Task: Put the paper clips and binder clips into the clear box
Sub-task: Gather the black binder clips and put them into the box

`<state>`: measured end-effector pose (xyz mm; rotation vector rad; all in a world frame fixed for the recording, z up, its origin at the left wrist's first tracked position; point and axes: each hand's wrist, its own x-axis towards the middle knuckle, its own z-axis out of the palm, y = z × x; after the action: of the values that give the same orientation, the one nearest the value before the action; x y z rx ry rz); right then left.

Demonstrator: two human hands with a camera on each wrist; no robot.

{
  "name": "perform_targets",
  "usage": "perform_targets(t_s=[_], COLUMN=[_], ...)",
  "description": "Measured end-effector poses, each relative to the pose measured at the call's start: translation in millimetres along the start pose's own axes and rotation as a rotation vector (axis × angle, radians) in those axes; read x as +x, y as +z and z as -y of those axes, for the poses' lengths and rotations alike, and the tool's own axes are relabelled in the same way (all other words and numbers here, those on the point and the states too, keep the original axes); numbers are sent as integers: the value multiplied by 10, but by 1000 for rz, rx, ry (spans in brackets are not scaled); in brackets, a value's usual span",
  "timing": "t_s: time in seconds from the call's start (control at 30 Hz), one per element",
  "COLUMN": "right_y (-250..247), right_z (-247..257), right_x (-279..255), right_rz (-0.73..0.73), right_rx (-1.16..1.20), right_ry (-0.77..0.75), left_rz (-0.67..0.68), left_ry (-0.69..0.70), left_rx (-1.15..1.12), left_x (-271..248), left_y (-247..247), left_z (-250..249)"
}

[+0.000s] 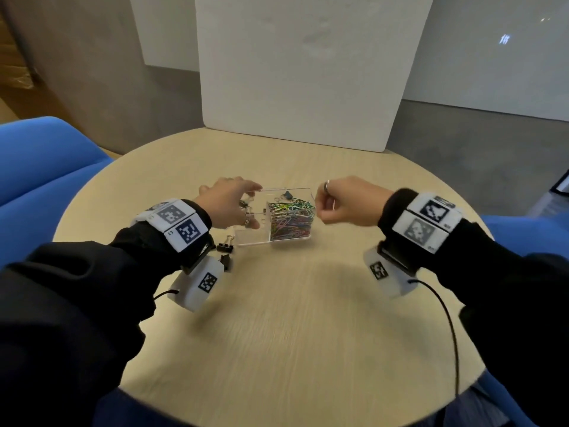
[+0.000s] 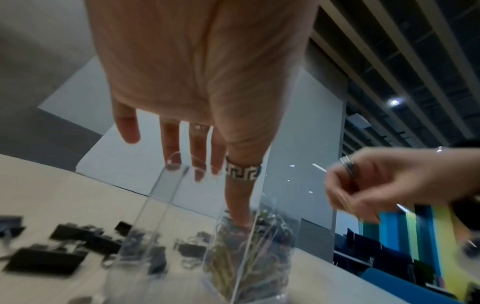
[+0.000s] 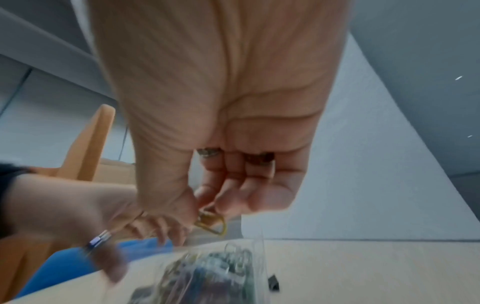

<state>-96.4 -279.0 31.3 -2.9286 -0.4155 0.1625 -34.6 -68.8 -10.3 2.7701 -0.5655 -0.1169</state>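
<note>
A clear box [image 1: 255,238] with two compartments stands mid-table. Its right half is packed with coloured paper clips [image 1: 291,221]; a few binder clips [image 1: 284,195] lie in the left half. My left hand [image 1: 243,204] rests over the left half with straight fingers [image 2: 197,170] at the far rim and the ringed thumb [image 2: 242,185] at the divider. My right hand [image 1: 321,211] hovers at the box's right edge, fingers curled, pinching a yellow paper clip [image 3: 210,224]. Black binder clips [image 1: 225,246] lie on the table left of the box, also shown as binder clips [image 2: 44,263] in the left wrist view.
The round wooden table [image 1: 292,318] has bare surface in front of the box. A white board [image 1: 301,66] stands at the back edge. Blue chairs [image 1: 40,161] flank the table. A black cable [image 1: 446,318] hangs from my right wrist.
</note>
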Motion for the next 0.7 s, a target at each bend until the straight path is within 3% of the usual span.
perform_targets(t_s=[0.13, 0.3, 0.5, 0.7], right_y=[-39, 95, 178, 223], right_z=[67, 91, 18, -19], right_x=[324, 500, 448, 266], right_rz=[-160, -85, -122, -347], right_rx=[-21, -101, -16, 203], right_ry=[8, 52, 65, 72], left_rz=[3, 31, 30, 34], left_ry=[18, 44, 63, 55], left_rx=[-161, -255, -289, -309], left_x=[7, 32, 47, 46], left_y=[45, 8, 25, 37], left_z=[66, 116, 151, 147])
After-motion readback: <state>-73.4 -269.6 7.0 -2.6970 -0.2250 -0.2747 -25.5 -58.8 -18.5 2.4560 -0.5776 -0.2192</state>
